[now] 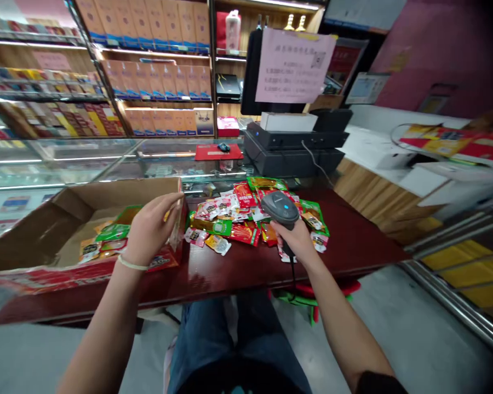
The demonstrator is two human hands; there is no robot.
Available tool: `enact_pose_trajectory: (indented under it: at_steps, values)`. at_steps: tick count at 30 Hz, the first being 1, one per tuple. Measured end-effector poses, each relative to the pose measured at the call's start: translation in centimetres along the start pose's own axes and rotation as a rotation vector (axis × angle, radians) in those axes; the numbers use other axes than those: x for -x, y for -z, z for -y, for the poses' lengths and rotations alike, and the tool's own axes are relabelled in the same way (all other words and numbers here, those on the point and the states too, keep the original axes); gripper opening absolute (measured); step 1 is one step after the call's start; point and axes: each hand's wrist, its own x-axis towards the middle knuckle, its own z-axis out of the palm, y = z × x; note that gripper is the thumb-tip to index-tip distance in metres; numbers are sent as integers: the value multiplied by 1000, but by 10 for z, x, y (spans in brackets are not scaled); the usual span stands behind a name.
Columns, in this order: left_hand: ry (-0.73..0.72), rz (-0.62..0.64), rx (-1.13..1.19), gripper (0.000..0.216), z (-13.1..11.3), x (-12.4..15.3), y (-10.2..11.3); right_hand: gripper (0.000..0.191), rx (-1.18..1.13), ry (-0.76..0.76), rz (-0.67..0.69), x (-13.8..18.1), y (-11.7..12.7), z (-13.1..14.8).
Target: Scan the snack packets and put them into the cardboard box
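R hand (298,241) has scanner (280,208) over packets (246,233), prob scanning; L hand (151,227) by box (123,195) edge, can't tell grip. Next prob needs packet under scanner.

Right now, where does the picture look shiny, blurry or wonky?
In the head view, the dark red table has pale glare in front of the packets; also in the head view, the pink sign's small writing is too blurred to read, the shelves slant towards the left, and the top right corner goes dark.
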Motion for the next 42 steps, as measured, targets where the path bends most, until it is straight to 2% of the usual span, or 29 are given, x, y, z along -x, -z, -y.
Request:
enact_pose_trajectory:
  at_steps: [2, 5, 12, 16, 20, 23, 25, 27, 30, 34, 36, 37, 39, 42]
  values:
    - [-81, 44, 89, 34, -25, -4, -22, 29, 23, -15, -54, 10, 17, -5]
    - [-180, 115, 210, 33, -60, -5, -65, 29, 74, -14, -117, 25, 42, -11]
    - [-219, 281, 439, 22, -142, 9, -166, 38, 137, -88, -221, 60, 92, -22]
    - [-256, 389, 523, 20, -182, 22, -209, 40, 115, -155, -260, 74, 108, -30]
    - [-206, 516, 554, 43, -203, 42, -238, 41, 89, -170, -267, 85, 113, -39]
    - [-64, 515, 769, 57, -202, 57, -242, 41, 108, -186, -248, 93, 114, -47]
    - [33, 509, 960, 61, -196, 64, -237, 42, 122, -187, -236, 98, 114, -53]
    - [68, 521, 1058, 64, -188, 69, -229, 43, 125, -180, -229, 102, 112, -58]
    - [3, 532, 1020, 62, -177, 72, -216, 43, 104, -180, -221, 105, 107, -62]
    - [-94, 509, 959, 47, -173, 76, -204, 44, 75, -194, -228, 107, 98, -63]
    - [-91, 523, 980, 36, -173, 78, -200, 45, 77, -189, -214, 108, 94, -62]
    - [-56, 532, 996, 31, -172, 78, -198, 45, 80, -182, -206, 109, 93, -61]
    - [111, 502, 1026, 23, -168, 77, -195, 46, 86, -170, -199, 109, 89, -58]
    - [521, 315, 1157, 25, -154, 70, -192, 46, 87, -178, -194, 109, 83, -54]
